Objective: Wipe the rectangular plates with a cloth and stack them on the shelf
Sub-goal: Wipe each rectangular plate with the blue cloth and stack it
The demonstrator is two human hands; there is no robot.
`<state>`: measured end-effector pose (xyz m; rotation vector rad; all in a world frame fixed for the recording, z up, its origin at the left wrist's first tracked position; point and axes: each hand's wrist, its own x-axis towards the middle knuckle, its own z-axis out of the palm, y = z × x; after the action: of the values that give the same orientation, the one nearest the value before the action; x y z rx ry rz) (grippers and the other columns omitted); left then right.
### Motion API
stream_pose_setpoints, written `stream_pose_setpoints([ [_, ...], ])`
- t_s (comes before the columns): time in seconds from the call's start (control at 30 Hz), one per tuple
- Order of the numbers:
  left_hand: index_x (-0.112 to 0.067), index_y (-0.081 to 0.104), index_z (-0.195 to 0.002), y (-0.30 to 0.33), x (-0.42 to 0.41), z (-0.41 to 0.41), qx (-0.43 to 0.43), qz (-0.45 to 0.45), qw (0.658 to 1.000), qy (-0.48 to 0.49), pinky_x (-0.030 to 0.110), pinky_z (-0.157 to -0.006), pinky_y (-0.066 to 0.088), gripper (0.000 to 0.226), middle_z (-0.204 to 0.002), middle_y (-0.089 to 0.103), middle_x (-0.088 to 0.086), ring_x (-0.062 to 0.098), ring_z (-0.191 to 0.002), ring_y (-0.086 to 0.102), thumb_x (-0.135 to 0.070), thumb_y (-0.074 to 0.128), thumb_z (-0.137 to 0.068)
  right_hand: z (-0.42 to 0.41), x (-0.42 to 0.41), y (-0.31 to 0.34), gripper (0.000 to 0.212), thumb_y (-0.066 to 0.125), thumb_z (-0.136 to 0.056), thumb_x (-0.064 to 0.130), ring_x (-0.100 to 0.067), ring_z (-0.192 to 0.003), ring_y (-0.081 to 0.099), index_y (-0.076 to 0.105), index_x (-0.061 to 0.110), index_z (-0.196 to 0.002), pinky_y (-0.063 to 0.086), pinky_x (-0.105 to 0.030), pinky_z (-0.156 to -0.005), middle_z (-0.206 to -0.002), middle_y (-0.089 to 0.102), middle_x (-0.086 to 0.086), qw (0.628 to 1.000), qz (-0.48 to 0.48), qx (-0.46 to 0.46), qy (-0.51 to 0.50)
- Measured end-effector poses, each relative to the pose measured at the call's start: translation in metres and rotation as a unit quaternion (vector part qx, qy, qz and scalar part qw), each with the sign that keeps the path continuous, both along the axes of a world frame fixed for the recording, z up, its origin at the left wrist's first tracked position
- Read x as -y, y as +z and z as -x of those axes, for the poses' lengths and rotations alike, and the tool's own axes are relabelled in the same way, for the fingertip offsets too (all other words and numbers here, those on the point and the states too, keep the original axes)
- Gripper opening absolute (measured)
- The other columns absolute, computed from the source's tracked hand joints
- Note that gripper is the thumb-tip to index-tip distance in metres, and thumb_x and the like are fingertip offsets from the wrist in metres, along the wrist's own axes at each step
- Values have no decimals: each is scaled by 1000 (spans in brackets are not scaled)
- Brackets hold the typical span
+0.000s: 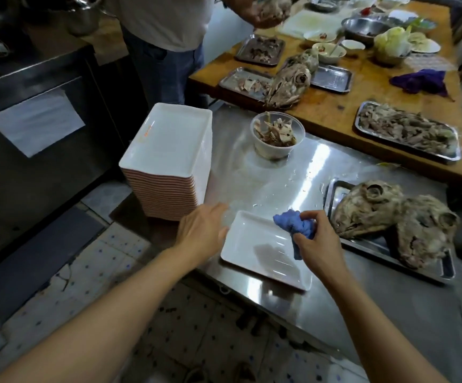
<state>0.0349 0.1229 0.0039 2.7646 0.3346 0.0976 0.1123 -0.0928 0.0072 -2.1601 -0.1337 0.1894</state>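
Plate (263, 250) lies flat on the steel counter (293, 167), just in front of the tall stack of plates (166, 158). Our right hand (318, 241) pinches the bunched blue cloth (294, 225) over its far corner; our left hand (202, 226) rests at its left edge, fingers together. Rigid, glossy, likely slick when wet — we'd grip the raised rim.

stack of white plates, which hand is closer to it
Left. The left hand hovers just below the stack of white plates, beside its base; the right hand, gripping the blue cloth, is farther right over the single plate.
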Motion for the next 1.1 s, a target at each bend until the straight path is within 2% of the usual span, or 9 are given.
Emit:
stream_pose_setpoints([
  [0.1, -16, 46, -126, -25, 12, -6, -90, 40, 993, 67, 38, -84, 46, 43, -118, 59, 9, 32, -107, 57, -34, 57, -89, 6, 20, -19, 35, 57, -80, 3, -20, -82, 59, 47, 24, -105, 46, -31, -69, -96, 57, 0, 999, 54, -7, 4],
  [0.27, -13, 50, -118, -57, 28, -13, -146, 84, 979, 116, 37, -78, 41, 35, -115, 61, 14, 35, -109, 55, -31, 58, -89, 16, 35, -50, 40, 59, -82, 5, -25, -101, 51, 51, 19, -118, 41, -31, -78, -103, 53, -2, 987, 141, 1, 71],
  [0.37, -14, 54, -118, -66, 31, -16, -146, 72, 975, 150, 35, -75, 40, 31, -114, 61, 15, 36, -107, 57, -22, 56, -88, 19, 42, -61, 43, 61, -83, 12, -29, -124, 35, 54, 19, -126, 28, -29, -99, -137, 46, -9, 959, 246, 31, 140],
  [0.43, -15, 57, -114, -70, 30, -17, -140, 78, 974, 159, 31, -72, 36, 27, -112, 63, 14, 35, -104, 58, -18, 55, -88, 18, 47, -61, 43, 60, -85, 9, -29, -132, 28, 56, 18, -127, 21, -24, -104, -149, 32, -10, 961, 233, 69, 129],
  [0.53, -17, 61, -106, -72, 27, -17, -138, 104, 971, 167, 27, -70, 34, 22, -109, 65, 10, 32, -102, 58, -13, 55, -85, 18, 54, -64, 39, 51, -90, 6, -19, -126, 40, 57, 21, -126, 30, -17, -97, -137, 45, 2, 945, 232, 70, 219],
  [0.6, -22, 61, -93, -73, 25, -18, -139, 127, 966, 177, 26, -70, 34, 16, -107, 66, 7, 28, -98, 58, -11, 55, -83, 21, 57, -69, 29, 49, -94, 17, -9, -113, 50, 59, 26, -119, 40, -14, -93, -118, 57, 14, 917, 263, 97, 283],
  [0.67, -27, 54, -81, -75, 23, -18, -140, 143, 962, 186, 25, -69, 34, 17, -104, 66, 3, 22, -89, 54, -10, 56, -81, 25, 55, -74, 27, 51, -93, 27, -15, -113, 54, 57, 28, -120, 48, -34, -94, -121, 57, 8, 911, 267, 105, 296],
  [0.83, -27, 53, -76, -82, 21, -18, -129, 164, 959, 193, 24, -66, 32, 18, -92, 64, -4, 14, -77, 44, -10, 55, -78, 38, 18, -81, 39, 62, -83, 2, -24, -117, 46, 64, 20, -118, 47, -31, -87, -132, 42, -5, 902, 242, 81, 348],
  [1.1, -23, 59, -75, -94, 10, -18, -97, 221, 954, 180, 20, -61, 34, 8, -76, 64, -2, 17, -69, 52, -18, 65, -77, 35, -53, -83, 23, 51, -93, 15, -20, -113, 42, 66, 14, -111, 35, -17, -74, -128, 41, -2, 920, 178, 82, 338],
])
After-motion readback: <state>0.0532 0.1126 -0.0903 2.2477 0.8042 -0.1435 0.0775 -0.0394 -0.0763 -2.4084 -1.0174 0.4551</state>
